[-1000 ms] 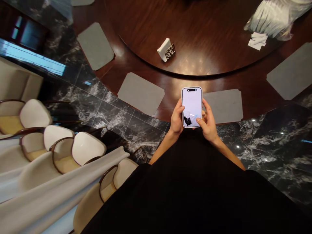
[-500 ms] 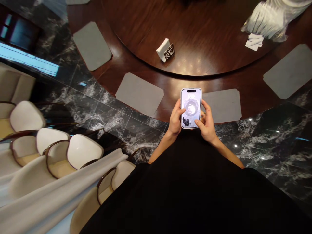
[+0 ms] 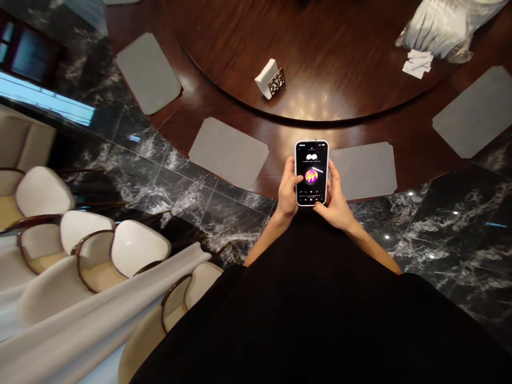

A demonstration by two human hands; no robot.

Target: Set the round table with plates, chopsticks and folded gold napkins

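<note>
A smartphone (image 3: 311, 184) in a pale case is held upright in front of me, close to the table's near edge. Its lit screen is dark, with a round purple and yellow picture in the middle and playback controls below. My left hand (image 3: 287, 193) is closed around its left side, the thumb over the screen's edge. Gripping the lower right side is my right hand (image 3: 338, 207), its thumb at the bottom edge of the screen. Fingers behind the phone are hidden. A grey placemat (image 3: 364, 169) lies just beyond, to the right of the phone.
A round wooden table (image 3: 280, 184) bears more grey placemats (image 3: 229, 153) and a raised turntable (image 3: 340, 69). On that stand a napkin holder (image 3: 276, 84), white paper slips (image 3: 418, 64) and a plastic-wrapped bundle (image 3: 438, 29). Cream chairs (image 3: 138, 248) stand at left on the marble floor.
The phone's screen has switched from a light picture to a dark music-player display. The phone and both hands have shifted slightly up and left, and the right thumb has moved down to the bottom edge.
</note>
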